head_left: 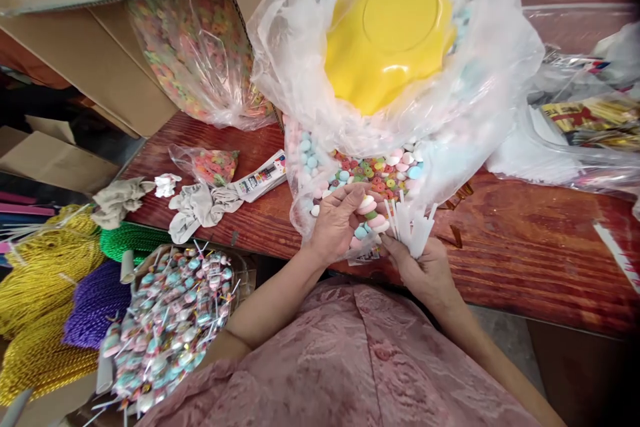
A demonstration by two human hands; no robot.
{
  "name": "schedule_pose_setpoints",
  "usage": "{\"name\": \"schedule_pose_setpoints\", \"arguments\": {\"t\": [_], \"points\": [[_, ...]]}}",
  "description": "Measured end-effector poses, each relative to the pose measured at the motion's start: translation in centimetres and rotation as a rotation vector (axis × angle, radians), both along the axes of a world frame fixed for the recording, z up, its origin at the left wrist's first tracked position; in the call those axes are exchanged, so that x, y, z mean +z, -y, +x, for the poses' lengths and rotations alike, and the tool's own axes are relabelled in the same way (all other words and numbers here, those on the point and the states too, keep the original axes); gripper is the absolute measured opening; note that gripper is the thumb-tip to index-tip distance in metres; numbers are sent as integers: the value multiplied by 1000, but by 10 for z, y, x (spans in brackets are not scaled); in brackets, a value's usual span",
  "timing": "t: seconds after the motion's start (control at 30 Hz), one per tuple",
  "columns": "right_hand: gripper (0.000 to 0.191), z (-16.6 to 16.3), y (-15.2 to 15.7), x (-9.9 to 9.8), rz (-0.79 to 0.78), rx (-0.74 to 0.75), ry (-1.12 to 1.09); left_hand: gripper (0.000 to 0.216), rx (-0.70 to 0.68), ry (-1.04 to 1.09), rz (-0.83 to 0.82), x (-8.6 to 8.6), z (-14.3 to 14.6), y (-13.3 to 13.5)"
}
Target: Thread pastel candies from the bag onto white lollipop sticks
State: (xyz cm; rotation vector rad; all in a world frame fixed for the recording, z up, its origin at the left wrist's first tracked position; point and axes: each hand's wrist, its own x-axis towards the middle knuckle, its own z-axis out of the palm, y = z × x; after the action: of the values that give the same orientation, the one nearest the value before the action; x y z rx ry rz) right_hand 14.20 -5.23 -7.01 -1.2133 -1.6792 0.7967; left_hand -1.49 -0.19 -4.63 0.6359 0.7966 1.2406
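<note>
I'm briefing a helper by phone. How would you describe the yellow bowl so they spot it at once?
Start at the red wooden table and find the big clear plastic bag of candies beyond the hands. The yellow bowl lies upside down on top of it, the only solid, bright yellow thing among pastel sweets.
</note>
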Motion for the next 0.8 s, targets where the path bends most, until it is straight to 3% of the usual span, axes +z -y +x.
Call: {"name": "schedule_pose_setpoints", "arguments": {"t": [0.2,0.43,0.53,0.63,0.7,0.8], "points": [[28,-4,1,12,70,-46,31,46,-63,79,-33,4,5,7],[24,6,13,2,120,-124,67,45,-75,156,-48,-18,27,30],[21,23,10,3,113,-100,95,46,-101,102,16,-16,14,29],[11,45,5,6,85,-247,105,45,-57,-193,104,-10,-23,23],[11,57,5,5,25,-350,104,26,-7,-584,161,-12,-49,22],[13,60,7,-2,22,-360,92,12,-184,-1061,364,-25,-68,30]]}}
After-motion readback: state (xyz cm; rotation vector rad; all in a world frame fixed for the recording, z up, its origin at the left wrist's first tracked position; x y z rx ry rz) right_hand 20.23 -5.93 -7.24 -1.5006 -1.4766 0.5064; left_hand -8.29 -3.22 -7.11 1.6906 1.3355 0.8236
